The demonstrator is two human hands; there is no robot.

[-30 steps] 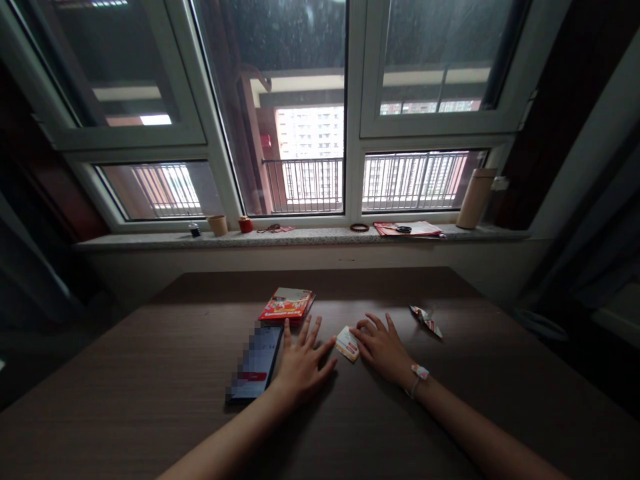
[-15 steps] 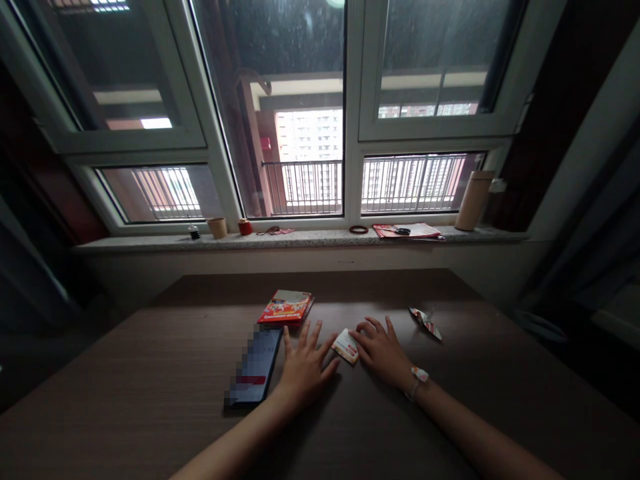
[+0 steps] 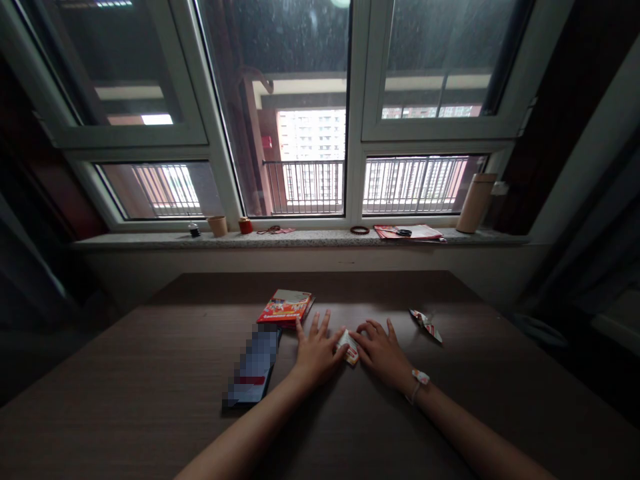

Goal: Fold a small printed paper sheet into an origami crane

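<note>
A small folded piece of printed paper [image 3: 351,351], white with red and yellow print, lies on the table between my hands. My left hand [image 3: 319,351] rests with spread fingers; its index finger and thumb touch the paper's left side. On the right side, my right hand [image 3: 384,350] has its thumb and bent index finger at the paper's edge, its other fingers partly stretched out. Around that wrist is a light bracelet. Left of my left hand lies a phone [image 3: 255,370], screen up, partly pixelated. Fingers cover parts of the paper.
Behind the phone lies a red printed booklet or packet [image 3: 286,308]. A folded paper strip [image 3: 426,325] lies to the right on the brown table [image 3: 125,360]. The windowsill [image 3: 310,240] holds a paper cup [image 3: 217,226], a red spool [image 3: 245,225], scissors [image 3: 403,233] on papers and a bottle [image 3: 475,203].
My left hand has moved right, bringing its index finger and thumb onto the paper. The paper now looks narrower, with a raised or folded white top. My right hand has barely moved.
</note>
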